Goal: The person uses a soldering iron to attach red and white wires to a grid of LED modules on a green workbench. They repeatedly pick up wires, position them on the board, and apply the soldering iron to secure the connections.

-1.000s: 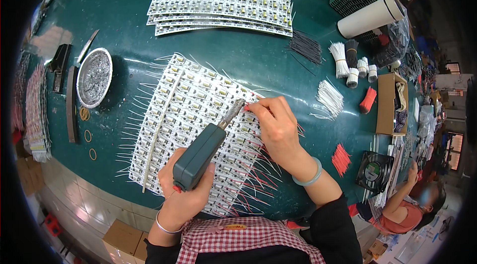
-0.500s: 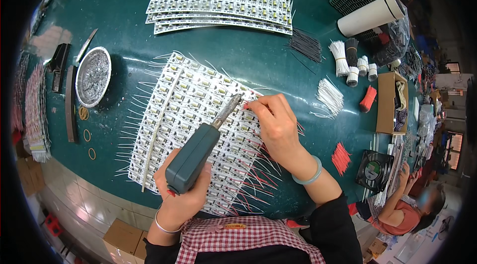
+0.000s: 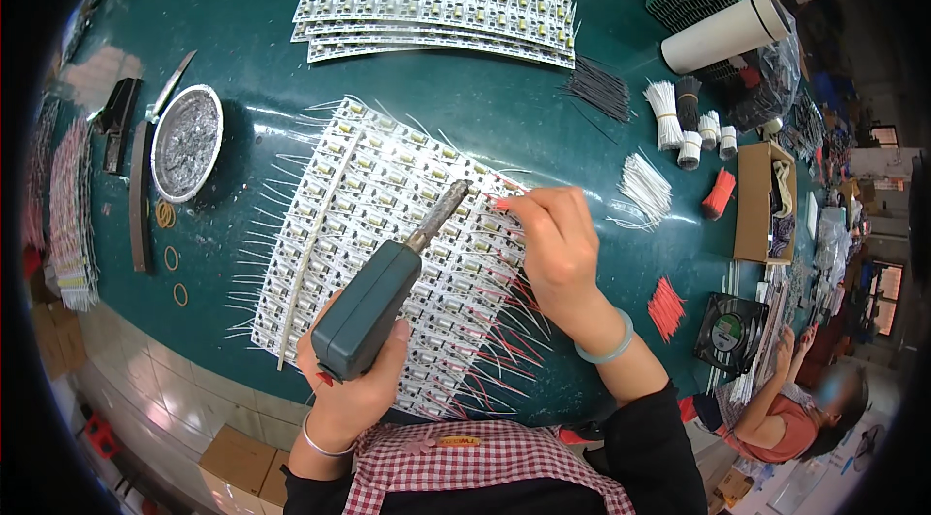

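Green tabletop carries a white circuit-board panel at the centre, set at an angle in front of the person, wire leads projecting from its left and right sides. Left hand: closed around the dark body of a soldering gun, its metal tip directed up and right over the panel; tip contact cannot be determined. Right hand: thumb and finger pinched on a red wire at the panel's upper right. Surrounding items: a stack of similar panels at the far side; a bowl of grey material and rubber bands to the left; black wires, white wires and a red wire pile to the right, with a cardboard box and a pale bottle farther right. The right forearm stands between the panel and the red wire pile. Labels: a fan bears a round green label, print too small to read; the checked apron carries a yellow lettered patch. Edges: the near tabletop edge curves along the lower left above floor tiles. Green strips separate the panel from stack, bowl and loose wires.
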A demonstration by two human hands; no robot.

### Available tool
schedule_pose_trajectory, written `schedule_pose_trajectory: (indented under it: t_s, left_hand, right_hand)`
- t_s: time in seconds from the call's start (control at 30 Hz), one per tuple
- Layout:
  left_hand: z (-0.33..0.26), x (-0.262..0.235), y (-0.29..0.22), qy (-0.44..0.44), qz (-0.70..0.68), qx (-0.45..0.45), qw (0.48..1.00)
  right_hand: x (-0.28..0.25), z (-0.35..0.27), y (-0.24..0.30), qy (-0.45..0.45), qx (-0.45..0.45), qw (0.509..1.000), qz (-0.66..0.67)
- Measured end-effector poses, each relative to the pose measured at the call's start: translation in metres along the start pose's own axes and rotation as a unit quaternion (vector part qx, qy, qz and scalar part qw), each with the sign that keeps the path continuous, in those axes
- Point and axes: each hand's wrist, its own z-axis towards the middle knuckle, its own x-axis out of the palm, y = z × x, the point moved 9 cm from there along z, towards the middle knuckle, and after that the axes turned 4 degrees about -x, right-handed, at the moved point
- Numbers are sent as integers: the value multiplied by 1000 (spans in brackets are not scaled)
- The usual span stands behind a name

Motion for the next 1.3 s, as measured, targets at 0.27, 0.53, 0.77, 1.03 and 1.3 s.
schedule_pose_trajectory:
  t_s: [0.27,0.53,0.77,1.03,1.3]
  left_hand:
    - [-10,-5,10,-8,-17,-1,1000]
    - [-9,-3,10,13,-21,-2,1000]
    - [-9,-1,9,23,4,0,1000]
    - [-11,2,14,23,26,-13,999]
    - [-12,-3,5,39,71,33,996]
  right_hand:
    - [9,-7,10,11,-5,999,37]
    - [18,-12,10,36,12,998,42]
    - [20,-12,9,47,17,998,43]
    - [20,-11,13,54,5,998,18]
    - [20,-12,14,56,3,998,8]
